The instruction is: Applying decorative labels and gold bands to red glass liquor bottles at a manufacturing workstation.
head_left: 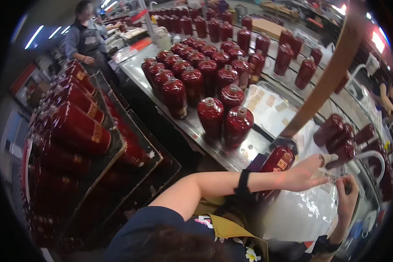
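My left hand (306, 174) reaches over a white plastic-covered surface (303, 214), thumb stretched out and apart from a finger wearing a pale fingertip cover. At its thumb tip is a small clear, shiny piece (332, 178), too small to name. Facing it, my right hand (346, 195) is closed, fingers pinched at that piece; what lies in them is mostly hidden. A glossy dark-red bottle with gold lettering (280, 160) lies tilted beside my left wrist, partly covered by my forearm.
Several red bottles (212, 115) stand on the metal table (192, 131) ahead. More fill stacked dark trays (131, 170) at left. Small paper pieces (266, 100) lie on a white sheet. A brown post (325, 87) rises at right, near curved white pipes (375, 153). A person (86, 39) stands far left.
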`<move>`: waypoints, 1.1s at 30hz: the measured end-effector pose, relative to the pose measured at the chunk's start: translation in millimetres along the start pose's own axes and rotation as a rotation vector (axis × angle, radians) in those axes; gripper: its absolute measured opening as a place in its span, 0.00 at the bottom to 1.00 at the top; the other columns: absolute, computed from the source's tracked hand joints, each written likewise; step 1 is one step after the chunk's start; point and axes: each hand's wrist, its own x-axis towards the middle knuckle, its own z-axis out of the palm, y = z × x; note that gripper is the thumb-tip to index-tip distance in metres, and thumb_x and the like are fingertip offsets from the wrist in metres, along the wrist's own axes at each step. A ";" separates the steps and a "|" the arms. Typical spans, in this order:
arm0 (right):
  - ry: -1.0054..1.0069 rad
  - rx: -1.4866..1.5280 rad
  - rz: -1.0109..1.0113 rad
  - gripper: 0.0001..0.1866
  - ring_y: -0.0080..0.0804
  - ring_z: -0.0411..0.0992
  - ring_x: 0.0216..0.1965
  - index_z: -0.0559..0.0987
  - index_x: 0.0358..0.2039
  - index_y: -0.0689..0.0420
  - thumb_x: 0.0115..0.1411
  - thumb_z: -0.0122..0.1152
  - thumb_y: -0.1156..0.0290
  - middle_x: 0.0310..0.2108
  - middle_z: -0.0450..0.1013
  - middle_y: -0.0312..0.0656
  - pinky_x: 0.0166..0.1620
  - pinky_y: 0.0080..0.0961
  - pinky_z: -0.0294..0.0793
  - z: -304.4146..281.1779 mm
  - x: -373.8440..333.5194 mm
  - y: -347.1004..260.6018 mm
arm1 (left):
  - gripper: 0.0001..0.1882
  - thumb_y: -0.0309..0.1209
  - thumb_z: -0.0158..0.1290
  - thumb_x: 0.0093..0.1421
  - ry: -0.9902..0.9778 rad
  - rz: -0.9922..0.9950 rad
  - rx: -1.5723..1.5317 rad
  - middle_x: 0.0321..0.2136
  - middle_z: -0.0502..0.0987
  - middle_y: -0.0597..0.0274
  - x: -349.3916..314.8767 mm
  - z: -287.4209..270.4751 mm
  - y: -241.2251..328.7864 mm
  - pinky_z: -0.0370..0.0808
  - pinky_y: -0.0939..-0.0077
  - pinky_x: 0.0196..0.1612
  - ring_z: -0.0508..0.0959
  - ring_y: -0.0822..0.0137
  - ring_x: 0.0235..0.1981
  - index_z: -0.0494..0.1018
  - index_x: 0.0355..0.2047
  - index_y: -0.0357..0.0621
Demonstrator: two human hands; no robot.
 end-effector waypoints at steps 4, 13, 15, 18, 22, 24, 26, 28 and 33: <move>0.144 0.171 -0.028 0.09 0.14 0.58 0.26 0.73 0.27 0.61 0.62 0.63 0.77 0.22 0.61 0.27 0.30 0.17 0.55 5.4 4.7 10.9 | 0.20 0.35 0.55 0.69 -0.174 -0.180 -0.142 0.46 0.78 0.41 9.1 -5.0 -9.6 0.71 0.63 0.54 0.78 0.56 0.48 0.71 0.52 0.29; 0.256 -0.210 -0.075 0.19 0.22 0.65 0.40 0.75 0.58 0.58 0.66 0.60 0.73 0.49 0.73 0.37 0.45 0.21 0.65 5.0 21.8 72.2 | 0.13 0.31 0.61 0.57 -0.150 -0.182 0.276 0.27 0.80 0.43 19.7 -18.4 -18.3 0.76 0.58 0.37 0.83 0.49 0.32 0.74 0.30 0.29; 0.049 -0.007 -0.262 0.29 0.23 0.65 0.43 0.71 0.65 0.57 0.62 0.58 0.77 0.53 0.73 0.37 0.46 0.20 0.64 24.5 10.7 65.9 | 0.13 0.32 0.62 0.53 -0.151 -0.187 0.298 0.26 0.80 0.44 19.2 -19.1 -9.4 0.76 0.54 0.38 0.81 0.42 0.33 0.76 0.29 0.31; -0.249 0.413 -0.104 0.36 0.20 0.67 0.42 0.67 0.67 0.62 0.55 0.55 0.79 0.50 0.73 0.35 0.46 0.18 0.66 68.1 -10.0 49.3 | 0.12 0.32 0.64 0.50 -0.356 -0.132 0.428 0.25 0.80 0.47 14.8 -22.7 -2.4 0.76 0.52 0.38 0.81 0.43 0.32 0.78 0.31 0.36; -0.456 0.326 0.141 0.10 0.17 0.67 0.31 0.79 0.38 0.63 0.53 0.61 0.80 0.29 0.72 0.30 0.36 0.16 0.66 70.6 -11.2 48.9 | 0.15 0.31 0.66 0.48 -0.382 -0.167 0.550 0.28 0.81 0.46 2.9 -39.8 19.2 0.77 0.52 0.39 0.82 0.43 0.35 0.78 0.33 0.35; -0.476 0.158 0.138 0.03 0.15 0.64 0.28 0.78 0.29 0.62 0.53 0.63 0.79 0.24 0.69 0.29 0.32 0.17 0.61 66.7 -15.9 35.4 | 0.18 0.31 0.66 0.47 -0.353 -0.183 0.495 0.30 0.81 0.44 -8.1 -44.8 20.0 0.78 0.52 0.40 0.82 0.42 0.36 0.79 0.36 0.34; -0.391 0.113 0.116 0.04 0.15 0.62 0.27 0.78 0.27 0.62 0.54 0.65 0.77 0.23 0.69 0.29 0.31 0.17 0.59 71.2 -18.8 50.9 | 0.18 0.30 0.65 0.47 -0.329 -0.173 0.604 0.29 0.82 0.45 -13.6 -50.3 20.3 0.78 0.51 0.40 0.82 0.42 0.36 0.81 0.40 0.38; -0.376 0.036 0.042 0.10 0.16 0.60 0.25 0.76 0.24 0.62 0.61 0.63 0.74 0.21 0.66 0.29 0.28 0.19 0.56 71.3 -20.1 33.4 | 0.16 0.30 0.63 0.48 -0.323 -0.326 0.653 0.34 0.81 0.43 -14.4 -63.6 34.4 0.77 0.51 0.47 0.81 0.44 0.43 0.82 0.39 0.43; -0.287 0.016 -0.012 0.14 0.16 0.59 0.24 0.80 0.28 0.65 0.63 0.67 0.66 0.20 0.66 0.30 0.27 0.22 0.58 106.9 7.6 19.1 | 0.18 0.25 0.65 0.56 -0.073 -0.477 0.313 0.31 0.85 0.54 -33.9 -120.3 43.4 0.78 0.77 0.34 0.83 0.73 0.31 0.78 0.47 0.33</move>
